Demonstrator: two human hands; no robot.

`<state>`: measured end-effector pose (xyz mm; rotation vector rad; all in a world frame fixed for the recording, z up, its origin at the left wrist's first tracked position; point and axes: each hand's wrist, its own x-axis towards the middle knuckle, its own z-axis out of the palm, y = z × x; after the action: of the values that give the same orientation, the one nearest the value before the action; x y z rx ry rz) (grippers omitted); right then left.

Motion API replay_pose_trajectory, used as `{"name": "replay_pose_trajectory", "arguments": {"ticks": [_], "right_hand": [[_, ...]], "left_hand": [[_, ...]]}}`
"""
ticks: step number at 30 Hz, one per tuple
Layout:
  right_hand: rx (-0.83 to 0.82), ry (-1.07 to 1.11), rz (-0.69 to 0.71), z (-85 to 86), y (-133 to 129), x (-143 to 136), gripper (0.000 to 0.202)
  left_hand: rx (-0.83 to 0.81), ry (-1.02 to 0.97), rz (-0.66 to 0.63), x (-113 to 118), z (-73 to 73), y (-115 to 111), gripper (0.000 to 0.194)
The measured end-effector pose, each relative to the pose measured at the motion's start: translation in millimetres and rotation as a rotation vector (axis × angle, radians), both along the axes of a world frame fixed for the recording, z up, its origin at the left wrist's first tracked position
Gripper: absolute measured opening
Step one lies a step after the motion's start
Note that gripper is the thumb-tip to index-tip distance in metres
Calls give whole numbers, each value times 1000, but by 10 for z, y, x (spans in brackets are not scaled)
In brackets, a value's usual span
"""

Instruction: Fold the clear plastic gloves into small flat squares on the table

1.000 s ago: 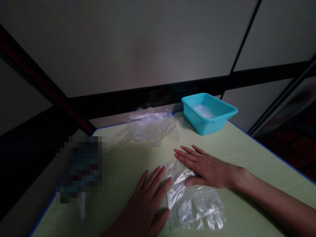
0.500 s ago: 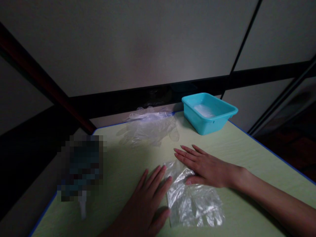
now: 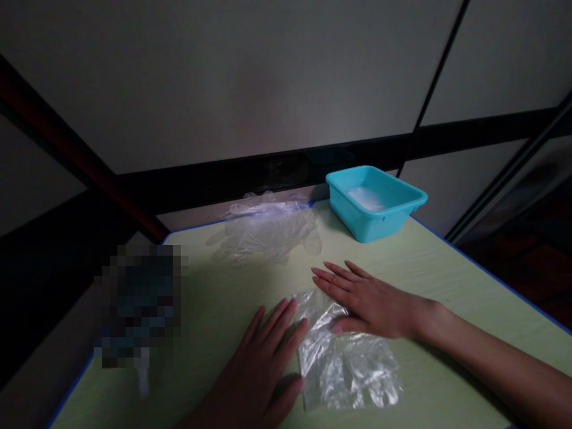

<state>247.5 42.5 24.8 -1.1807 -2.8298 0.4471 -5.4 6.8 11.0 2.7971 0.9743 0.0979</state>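
A clear, crinkled plastic glove or sheet [image 3: 344, 369] lies flat on the pale green table [image 3: 447, 286], near the bottom centre. My left hand [image 3: 268, 357] rests at its left edge, fingers spread, fingertips touching its rim. My right hand [image 3: 361, 301] lies palm down over its upper right part, fingers stretched onto the table and thumb on the plastic. Neither hand holds anything. Farther back, several thin clear gloves [image 3: 268, 232] lie spread at the table's far edge.
A turquoise basin [image 3: 379, 220] with something whitish inside stands at the back right. A blurred-out dark object [image 3: 143, 304] is at the left edge, a small white piece [image 3: 142, 375] below it. Pale panels rise behind the table.
The whole view has shifted slightly, so everything appears a little farther left. Both hands keep the same pose on the plastic.
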Motion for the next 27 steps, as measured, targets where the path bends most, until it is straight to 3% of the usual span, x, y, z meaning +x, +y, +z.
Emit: {"name": "replay_pose_trajectory", "arguments": {"ticks": [8, 16, 27], "right_hand": [[18, 17, 16, -27, -3, 15, 78], [-16, -32, 14, -19, 13, 25, 82], [-1, -62, 13, 7, 3, 21, 83]], "left_hand": [[36, -20, 13, -4, -65, -13, 59], [23, 10, 20, 7, -13, -25, 57], [42, -6, -1, -30, -65, 7, 61]]}}
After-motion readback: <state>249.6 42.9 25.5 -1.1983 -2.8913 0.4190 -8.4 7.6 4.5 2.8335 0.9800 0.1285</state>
